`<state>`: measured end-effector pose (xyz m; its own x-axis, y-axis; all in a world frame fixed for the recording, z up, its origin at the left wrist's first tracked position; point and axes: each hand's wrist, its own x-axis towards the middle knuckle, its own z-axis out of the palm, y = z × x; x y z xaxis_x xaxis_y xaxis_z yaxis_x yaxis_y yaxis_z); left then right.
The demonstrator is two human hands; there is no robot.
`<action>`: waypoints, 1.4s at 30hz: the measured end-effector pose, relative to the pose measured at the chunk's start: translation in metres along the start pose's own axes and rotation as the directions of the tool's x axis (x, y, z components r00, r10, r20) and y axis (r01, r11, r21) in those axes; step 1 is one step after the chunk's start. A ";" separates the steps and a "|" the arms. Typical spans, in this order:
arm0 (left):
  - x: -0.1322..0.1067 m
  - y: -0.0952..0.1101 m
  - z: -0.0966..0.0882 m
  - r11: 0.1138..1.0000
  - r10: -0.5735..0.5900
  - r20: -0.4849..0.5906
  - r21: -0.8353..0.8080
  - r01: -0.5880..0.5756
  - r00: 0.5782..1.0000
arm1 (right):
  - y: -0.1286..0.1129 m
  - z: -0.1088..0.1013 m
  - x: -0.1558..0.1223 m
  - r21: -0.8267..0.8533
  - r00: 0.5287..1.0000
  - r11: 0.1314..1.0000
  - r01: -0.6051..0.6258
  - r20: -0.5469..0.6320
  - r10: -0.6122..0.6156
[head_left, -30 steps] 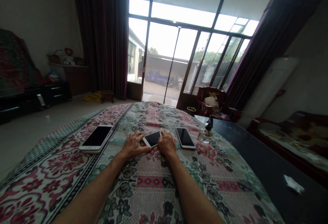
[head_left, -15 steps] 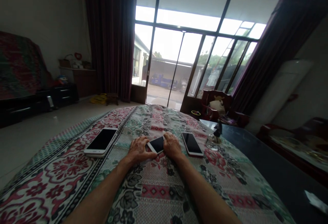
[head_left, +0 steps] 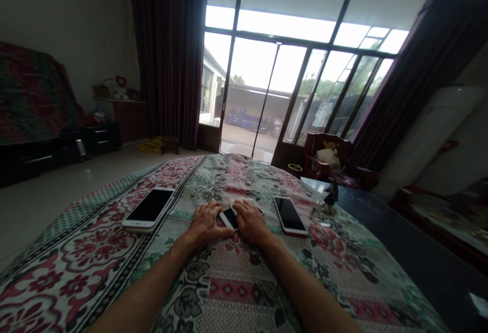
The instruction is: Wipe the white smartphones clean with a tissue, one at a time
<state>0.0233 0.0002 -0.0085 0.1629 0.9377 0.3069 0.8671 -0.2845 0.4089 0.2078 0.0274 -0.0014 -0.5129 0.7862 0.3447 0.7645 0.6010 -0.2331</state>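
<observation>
Three smartphones lie on a floral bedspread [head_left: 95,267]. My left hand [head_left: 205,224] grips the left end of the middle white smartphone [head_left: 230,218]. My right hand [head_left: 249,222] lies over most of that phone, hiding its far end. To the left, apart from my hands, is a white smartphone [head_left: 148,207] with a dark screen. A smartphone with a red-tinted edge [head_left: 290,216] lies to the right, close to my right hand but not touching it.
A small dark figurine on a glass base [head_left: 331,202] stands near the bedspread's right side, beside a dark glass-topped table [head_left: 404,256]. A red wooden armchair [head_left: 328,155] stands by the glass doors [head_left: 251,94]. Low dark cabinets [head_left: 101,139] line the left wall.
My right hand has slid left over the middle phone and covers more of it. The whole view has shifted slightly right as my head turned.
</observation>
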 end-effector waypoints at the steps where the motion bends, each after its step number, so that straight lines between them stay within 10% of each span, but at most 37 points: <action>1: 0.000 -0.001 -0.001 1.000 -0.001 0.004 -0.005 0.001 1.000 | -0.003 0.000 -0.001 0.006 1.000 1.000 0.022 0.004 -0.022; 17: 0.007 -0.020 -0.009 0.930 0.201 -0.014 -0.310 -0.196 0.979 | -0.029 -0.004 -0.008 0.094 0.982 0.979 0.179 -0.073 -0.172; 28: 0.007 -0.021 -0.008 0.953 0.199 -0.003 -0.232 -0.194 0.980 | -0.025 0.004 -0.011 0.225 0.967 0.954 0.197 -0.208 -0.150; 42: 0.005 -0.016 -0.006 0.976 0.146 -0.042 -0.159 -0.151 0.988 | 0.014 -0.016 -0.006 -0.097 0.939 0.945 -0.313 -0.181 0.293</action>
<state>0.0074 0.0081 -0.0080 0.2679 0.8766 0.3997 0.7467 -0.4511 0.4888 0.2276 0.0289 0.0082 -0.1874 0.8880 0.4199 0.9207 0.3077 -0.2399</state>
